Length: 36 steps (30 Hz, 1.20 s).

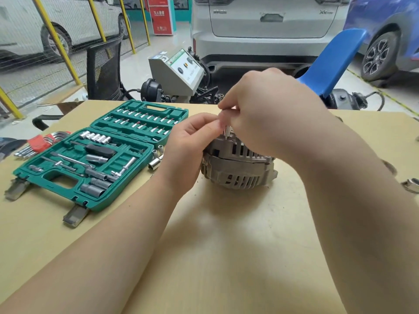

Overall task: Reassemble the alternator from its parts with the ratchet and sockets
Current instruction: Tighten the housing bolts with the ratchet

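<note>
Grey cast alternator (238,171) sits mid-worktop (226,245) while both hands, left hand (192,150) and right hand (269,114), pinch a small silver socket or bit (227,130) atop its housing, apparently starting a fastener by finger, so next probably comes the ratchet from the green case (68,184).

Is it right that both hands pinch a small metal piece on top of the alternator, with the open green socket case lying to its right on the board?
Not quite. The head view shows the green socket case open to the left of the alternator, not the right. The rest holds: left hand and right hand pinch a small metal piece on top.
</note>
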### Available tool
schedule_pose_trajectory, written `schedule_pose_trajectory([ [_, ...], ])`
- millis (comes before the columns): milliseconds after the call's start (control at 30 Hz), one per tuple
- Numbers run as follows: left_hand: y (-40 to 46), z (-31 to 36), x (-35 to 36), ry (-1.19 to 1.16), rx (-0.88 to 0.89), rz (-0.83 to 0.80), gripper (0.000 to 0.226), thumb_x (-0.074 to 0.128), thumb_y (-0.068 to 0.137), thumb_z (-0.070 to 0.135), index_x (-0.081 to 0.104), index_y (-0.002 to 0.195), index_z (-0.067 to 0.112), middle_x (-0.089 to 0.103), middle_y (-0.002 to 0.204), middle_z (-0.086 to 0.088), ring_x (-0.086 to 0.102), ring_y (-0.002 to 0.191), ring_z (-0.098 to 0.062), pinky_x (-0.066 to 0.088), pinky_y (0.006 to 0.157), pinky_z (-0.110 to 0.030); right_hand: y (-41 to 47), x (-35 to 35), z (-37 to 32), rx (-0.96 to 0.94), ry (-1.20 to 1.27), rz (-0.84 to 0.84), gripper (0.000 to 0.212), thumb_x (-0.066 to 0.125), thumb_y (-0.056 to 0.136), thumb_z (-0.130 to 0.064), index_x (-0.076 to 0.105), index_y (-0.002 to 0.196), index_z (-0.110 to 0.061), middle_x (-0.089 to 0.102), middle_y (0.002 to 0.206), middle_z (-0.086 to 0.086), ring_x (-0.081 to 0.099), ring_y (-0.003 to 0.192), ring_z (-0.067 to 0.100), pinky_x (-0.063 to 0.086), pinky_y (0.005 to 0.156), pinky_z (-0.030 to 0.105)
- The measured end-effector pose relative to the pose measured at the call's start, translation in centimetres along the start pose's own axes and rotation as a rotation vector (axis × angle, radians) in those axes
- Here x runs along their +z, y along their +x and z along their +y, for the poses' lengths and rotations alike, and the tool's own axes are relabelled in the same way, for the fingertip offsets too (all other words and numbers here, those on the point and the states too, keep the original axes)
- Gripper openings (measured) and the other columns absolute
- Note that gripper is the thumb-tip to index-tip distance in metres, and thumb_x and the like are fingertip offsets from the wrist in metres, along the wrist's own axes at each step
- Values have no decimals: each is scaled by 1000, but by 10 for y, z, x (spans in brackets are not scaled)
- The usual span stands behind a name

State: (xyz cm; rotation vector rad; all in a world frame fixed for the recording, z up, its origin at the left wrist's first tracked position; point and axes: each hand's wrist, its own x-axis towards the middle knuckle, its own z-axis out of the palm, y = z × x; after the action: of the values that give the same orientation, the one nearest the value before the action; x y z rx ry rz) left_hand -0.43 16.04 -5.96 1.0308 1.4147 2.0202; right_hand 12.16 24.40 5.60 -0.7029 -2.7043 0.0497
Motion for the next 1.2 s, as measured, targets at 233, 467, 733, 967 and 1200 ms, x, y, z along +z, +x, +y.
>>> schedule_pose_trajectory([
  [233, -1, 5, 5, 33, 20, 37, 18, 85, 85, 23, 82, 93, 7, 81, 88, -9, 74, 82, -23, 64, 78, -34, -1, -3, 1, -26, -5, -73, 20, 58, 96, -25, 53, 77, -26, 50, 82, -1, 57, 96, 30, 32, 58, 30],
  [467, 1, 2, -2, 61, 5, -50, 16, 72, 98, 25, 89, 98, 23, 83, 104, -9, 77, 97, -24, 62, 91, -39, 5, -3, 35, -141, 537, -126, 20, 73, 97, -32, 79, 110, -44, 75, 88, -26, 65, 67, 1, 47, 55, 14],
  [733, 0, -1, 3, 181, 68, 69, 32, 88, 79, 42, 86, 95, 15, 81, 96, -18, 72, 86, -28, 60, 82, -45, 4, 8, 3, -50, 15, 7, 30, 63, 94, -31, 70, 119, -46, 64, 103, 1, 64, 94, 28, 49, 70, 34],
  [967, 4, 3, -4, 55, 9, -46, 18, 77, 93, 22, 87, 106, 13, 82, 108, -17, 77, 100, -28, 62, 97, -44, 7, 4, 34, -160, 531, -98, 22, 73, 96, -27, 79, 109, -43, 78, 96, -17, 72, 90, 16, 61, 81, 37],
  [1200, 2, 1, 2, 84, 47, 24, 29, 90, 79, 40, 87, 96, 17, 82, 100, -14, 74, 90, -23, 60, 84, -37, 10, 5, 25, -75, 216, 6, 20, 69, 93, -42, 76, 110, -48, 72, 99, -12, 64, 76, 2, 51, 61, 22],
])
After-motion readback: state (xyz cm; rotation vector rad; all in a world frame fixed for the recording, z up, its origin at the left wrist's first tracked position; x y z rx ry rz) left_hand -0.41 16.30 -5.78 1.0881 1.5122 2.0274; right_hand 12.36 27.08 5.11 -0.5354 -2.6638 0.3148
